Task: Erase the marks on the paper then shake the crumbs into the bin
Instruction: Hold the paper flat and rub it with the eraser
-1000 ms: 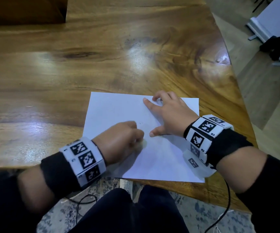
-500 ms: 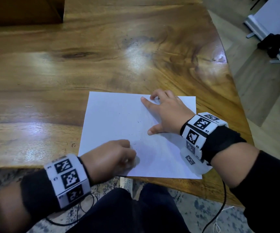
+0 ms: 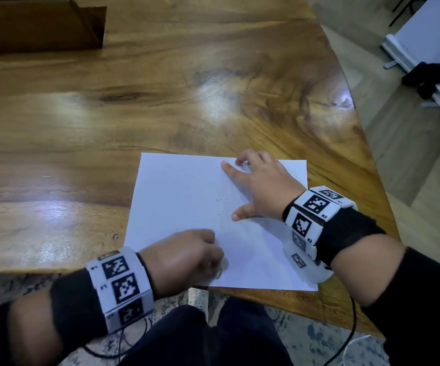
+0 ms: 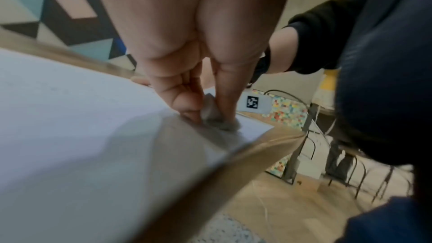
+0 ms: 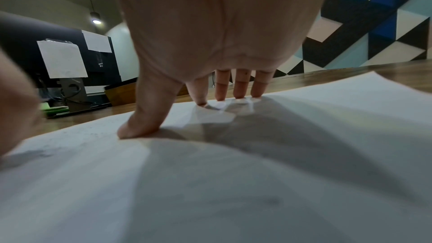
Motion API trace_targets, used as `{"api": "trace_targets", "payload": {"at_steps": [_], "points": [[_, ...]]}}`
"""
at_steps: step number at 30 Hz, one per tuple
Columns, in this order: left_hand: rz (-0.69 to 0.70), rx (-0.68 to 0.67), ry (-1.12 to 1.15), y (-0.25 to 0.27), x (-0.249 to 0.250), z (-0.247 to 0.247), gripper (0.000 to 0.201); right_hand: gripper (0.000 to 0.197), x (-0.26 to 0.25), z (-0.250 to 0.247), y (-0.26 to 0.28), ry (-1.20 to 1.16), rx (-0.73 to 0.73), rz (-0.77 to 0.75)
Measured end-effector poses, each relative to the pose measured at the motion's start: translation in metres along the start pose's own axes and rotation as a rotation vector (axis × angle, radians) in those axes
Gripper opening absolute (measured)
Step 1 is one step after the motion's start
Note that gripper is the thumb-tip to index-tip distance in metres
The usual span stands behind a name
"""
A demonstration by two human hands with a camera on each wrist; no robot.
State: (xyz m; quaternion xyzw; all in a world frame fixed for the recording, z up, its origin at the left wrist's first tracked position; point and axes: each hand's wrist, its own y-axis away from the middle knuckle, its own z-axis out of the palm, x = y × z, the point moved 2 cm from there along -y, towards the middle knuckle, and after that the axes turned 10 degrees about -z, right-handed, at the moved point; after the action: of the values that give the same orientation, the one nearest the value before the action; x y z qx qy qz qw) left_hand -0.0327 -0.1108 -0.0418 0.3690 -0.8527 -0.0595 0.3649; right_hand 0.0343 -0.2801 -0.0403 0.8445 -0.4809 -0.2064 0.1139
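A white sheet of paper (image 3: 187, 202) lies near the front edge of the wooden table (image 3: 108, 114). Faint pencil marks and crumbs (image 3: 217, 207) show near its middle. My left hand (image 3: 187, 256) is at the sheet's near edge, its fingers pinching a small grey-white eraser (image 4: 211, 113) whose tip presses on the paper (image 4: 70, 108). My right hand (image 3: 258, 186) rests on the right half of the sheet with spread, straight fingers, and in the right wrist view its fingertips (image 5: 219, 97) and thumb press the paper (image 5: 233, 182) flat. No bin is in view.
A dark wooden box (image 3: 36, 25) stands at the table's far left. The table edge curves away on the right, with floor and a white stand (image 3: 429, 62) beyond. A black cable (image 3: 345, 339) hangs below the front edge by my knees.
My left hand with the eraser has slid toward me, from the middle of the sheet to its near edge. The right hand has kept pressing the paper in place.
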Motion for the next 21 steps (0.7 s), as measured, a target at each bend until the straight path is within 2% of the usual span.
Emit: {"api": "trace_targets", "payload": {"at_steps": [2,4,6,11,14,17,18,21], "points": [[-0.065,0.141,0.022,-0.017,-0.014,-0.016,0.03,0.101,0.0,-0.001,0.0,0.003,0.0,-0.002],[-0.087,0.193,-0.017,-0.028,-0.019,-0.029,0.028,0.101,0.0,-0.001,0.0,-0.007,0.003,-0.002],[-0.118,0.138,-0.013,-0.023,-0.017,-0.029,0.024,0.101,0.0,-0.001,0.0,-0.009,0.004,-0.003],[-0.08,-0.051,0.051,-0.002,0.001,0.001,0.015,0.101,0.0,-0.002,0.0,-0.007,-0.002,-0.004],[-0.084,0.064,0.077,-0.021,-0.008,-0.018,0.032,0.101,0.0,-0.001,0.0,-0.001,-0.002,-0.004],[-0.105,0.195,0.073,-0.029,-0.015,-0.02,0.024,0.101,0.0,-0.001,0.0,-0.002,0.001,-0.004],[-0.097,0.184,0.064,-0.024,-0.015,-0.013,0.021,0.101,0.0,-0.001,0.0,-0.004,0.0,-0.005],[-0.068,0.015,0.075,-0.003,-0.01,0.001,0.021,0.101,0.001,-0.001,0.0,-0.013,0.005,-0.008]]}}
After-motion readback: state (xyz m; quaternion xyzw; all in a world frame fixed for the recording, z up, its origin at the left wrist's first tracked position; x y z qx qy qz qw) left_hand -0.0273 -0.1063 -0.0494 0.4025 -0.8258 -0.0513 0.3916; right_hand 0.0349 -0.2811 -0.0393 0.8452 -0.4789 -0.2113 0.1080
